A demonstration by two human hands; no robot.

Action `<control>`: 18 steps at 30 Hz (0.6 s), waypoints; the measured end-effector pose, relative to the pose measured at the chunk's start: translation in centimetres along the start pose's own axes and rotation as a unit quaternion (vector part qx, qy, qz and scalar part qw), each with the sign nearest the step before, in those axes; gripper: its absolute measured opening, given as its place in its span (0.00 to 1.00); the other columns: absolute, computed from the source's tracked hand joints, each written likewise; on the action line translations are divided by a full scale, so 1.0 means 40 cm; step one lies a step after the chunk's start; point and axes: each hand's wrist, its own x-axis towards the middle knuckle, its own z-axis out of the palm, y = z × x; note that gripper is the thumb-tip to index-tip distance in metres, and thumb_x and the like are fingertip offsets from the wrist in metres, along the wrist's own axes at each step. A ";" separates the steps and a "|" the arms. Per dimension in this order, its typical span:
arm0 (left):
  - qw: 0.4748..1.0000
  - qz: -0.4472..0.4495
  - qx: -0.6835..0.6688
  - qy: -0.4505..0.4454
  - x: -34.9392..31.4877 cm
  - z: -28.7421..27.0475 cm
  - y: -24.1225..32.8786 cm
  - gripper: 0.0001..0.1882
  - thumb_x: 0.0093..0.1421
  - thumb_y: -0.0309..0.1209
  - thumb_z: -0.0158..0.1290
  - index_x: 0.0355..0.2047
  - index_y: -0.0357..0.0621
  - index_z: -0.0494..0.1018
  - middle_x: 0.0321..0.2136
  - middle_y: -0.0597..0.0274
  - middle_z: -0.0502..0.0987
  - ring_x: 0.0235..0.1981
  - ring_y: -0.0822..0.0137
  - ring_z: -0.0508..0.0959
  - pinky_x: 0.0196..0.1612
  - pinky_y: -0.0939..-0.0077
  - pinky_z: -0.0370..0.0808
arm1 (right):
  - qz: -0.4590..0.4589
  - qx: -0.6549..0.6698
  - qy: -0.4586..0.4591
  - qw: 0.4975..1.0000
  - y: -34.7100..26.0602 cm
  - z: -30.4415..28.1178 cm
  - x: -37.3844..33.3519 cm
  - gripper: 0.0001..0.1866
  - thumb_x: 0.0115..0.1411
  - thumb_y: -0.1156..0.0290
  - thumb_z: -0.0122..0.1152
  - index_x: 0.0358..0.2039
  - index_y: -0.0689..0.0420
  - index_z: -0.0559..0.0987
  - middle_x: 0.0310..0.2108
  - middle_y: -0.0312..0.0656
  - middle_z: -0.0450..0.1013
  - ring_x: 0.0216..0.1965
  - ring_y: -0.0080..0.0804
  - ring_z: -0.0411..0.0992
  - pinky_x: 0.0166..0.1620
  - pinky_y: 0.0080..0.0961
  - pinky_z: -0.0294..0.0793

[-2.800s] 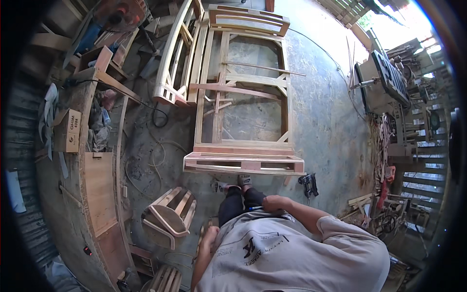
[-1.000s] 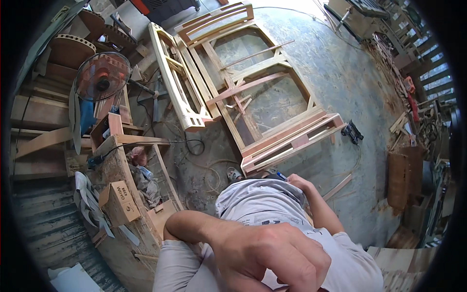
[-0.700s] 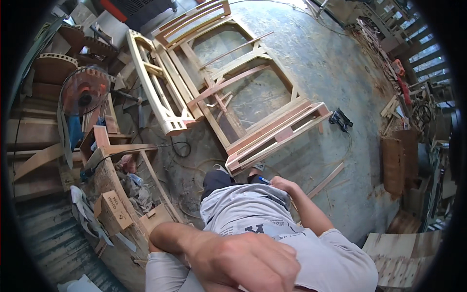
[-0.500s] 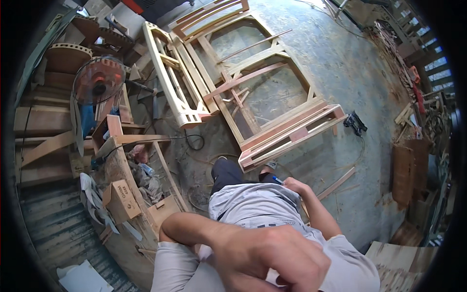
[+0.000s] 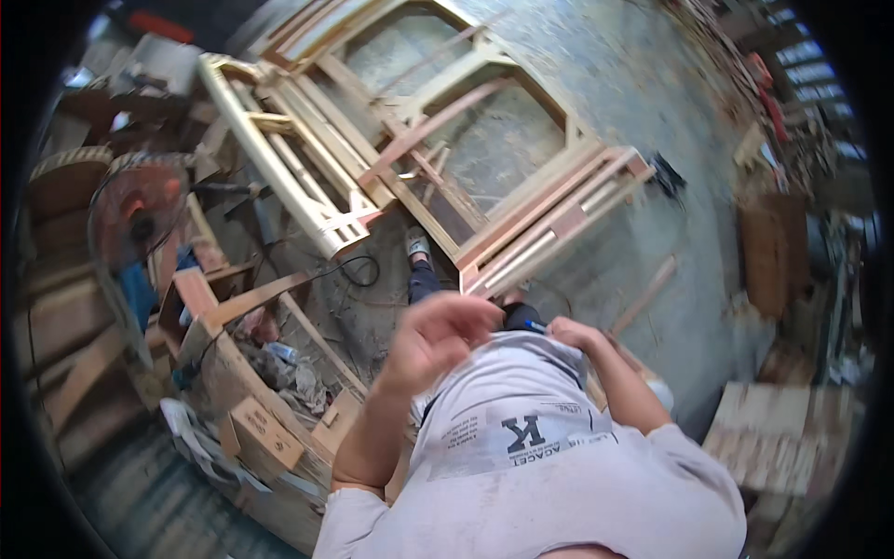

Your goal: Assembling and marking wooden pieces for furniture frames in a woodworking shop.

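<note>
My left hand point(image 5: 445, 337) is raised in front of my waist, smeared a little by motion. Its fingers are loosely bent, the thumb stands apart, and nothing shows in it. At my right side, my right hand point(image 5: 575, 334) is closed around a slim blue pen point(image 5: 535, 326), whose blue end sticks out to the left. Just beyond my feet lies a large wooden furniture frame point(image 5: 545, 228) with light and reddish rails. A narrower wooden side frame point(image 5: 265, 166) leans along its left. Neither hand touches the frames.
A standing fan point(image 5: 140, 212) is at the left, near stacked wood. Closer, a cardboard box point(image 5: 263, 438) sits among scraps. A black tool point(image 5: 666, 175) lies past the frame's right corner. A wood strip point(image 5: 644, 295) and boards point(image 5: 773, 424) are at the right.
My left hand has swung from close under the camera out to the front of my waist. One foot has stepped forward at the left. The view has turned; my right hand still holds the pen.
</note>
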 end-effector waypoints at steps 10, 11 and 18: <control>0.708 -0.366 0.604 -0.034 -0.074 -0.747 -0.328 0.24 0.56 0.51 0.55 0.33 0.38 0.76 0.32 0.43 0.79 0.38 0.45 0.79 0.42 0.55 0.75 | 0.167 0.076 0.026 0.983 -0.278 0.182 0.073 0.15 0.51 0.63 0.56 0.29 0.64 0.79 0.26 0.58 0.74 0.27 0.46 0.74 0.33 0.40 0.71; 0.706 -0.369 0.603 -0.045 -0.068 -0.768 -0.332 0.24 0.56 0.51 0.55 0.33 0.38 0.76 0.32 0.43 0.79 0.38 0.45 0.79 0.42 0.55 0.75 | 0.160 0.092 0.028 0.982 -0.281 0.209 0.081 0.15 0.51 0.63 0.55 0.29 0.64 0.79 0.26 0.57 0.75 0.27 0.44 0.74 0.33 0.39 0.71; 0.771 -0.325 0.539 -0.097 -0.055 -0.823 -0.286 0.21 0.62 0.42 0.50 0.27 0.31 0.73 0.26 0.36 0.74 0.30 0.44 0.79 0.35 0.56 0.73 | 0.191 0.166 0.072 0.965 -0.360 0.309 0.063 0.15 0.52 0.62 0.56 0.28 0.63 0.78 0.22 0.55 0.73 0.23 0.37 0.70 0.30 0.35 0.70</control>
